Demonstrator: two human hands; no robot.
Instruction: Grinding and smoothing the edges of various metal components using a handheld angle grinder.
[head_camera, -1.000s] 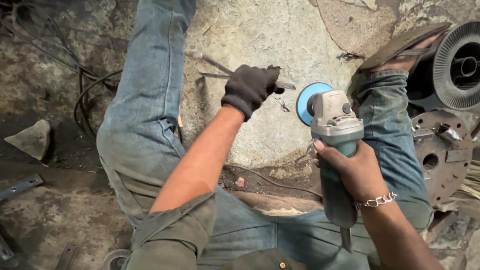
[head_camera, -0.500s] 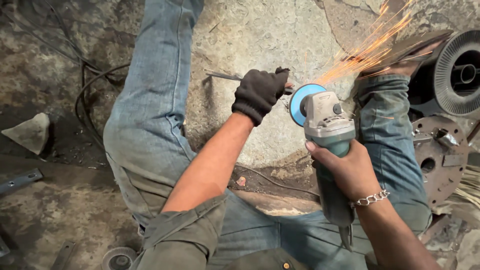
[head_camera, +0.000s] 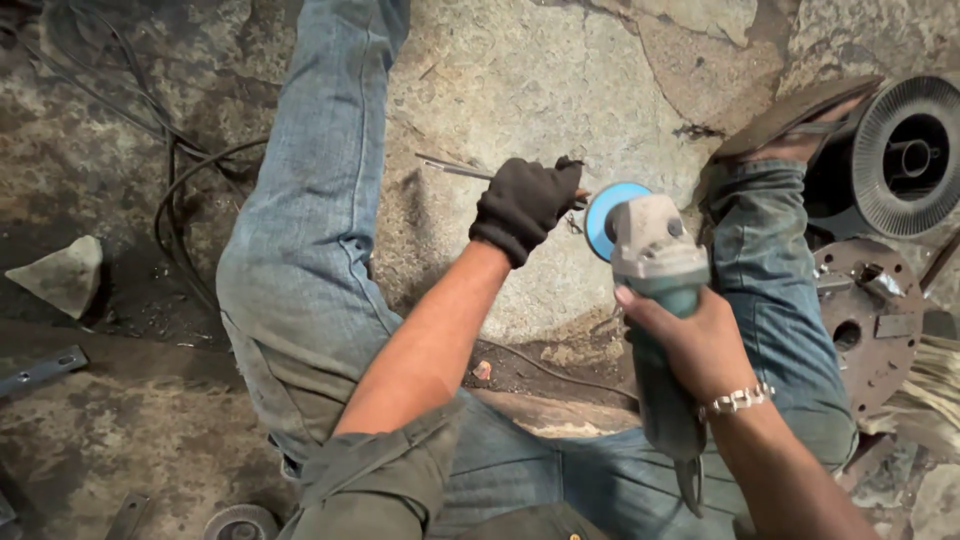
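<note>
While I sit on the cracked concrete floor (head_camera: 520, 70) with legs spread, my gloved left hand (head_camera: 522, 205) is curled tight around a thin metal rod (head_camera: 455, 167), pinning it low between my knees. My bare right hand (head_camera: 692, 345) is wrapped around the teal angle grinder (head_camera: 655, 300), its blue disc (head_camera: 603, 218) just beside the rod's end; no sparks show. By my judgement, the grinding pass is at hand, calling for a steady press. No labels or packages are legible; a wire spool (head_camera: 905, 155) sits right.

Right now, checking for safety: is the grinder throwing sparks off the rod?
No sparks show. The grinder's blue disc sits beside the rod, held by the gloved left hand.
</note>
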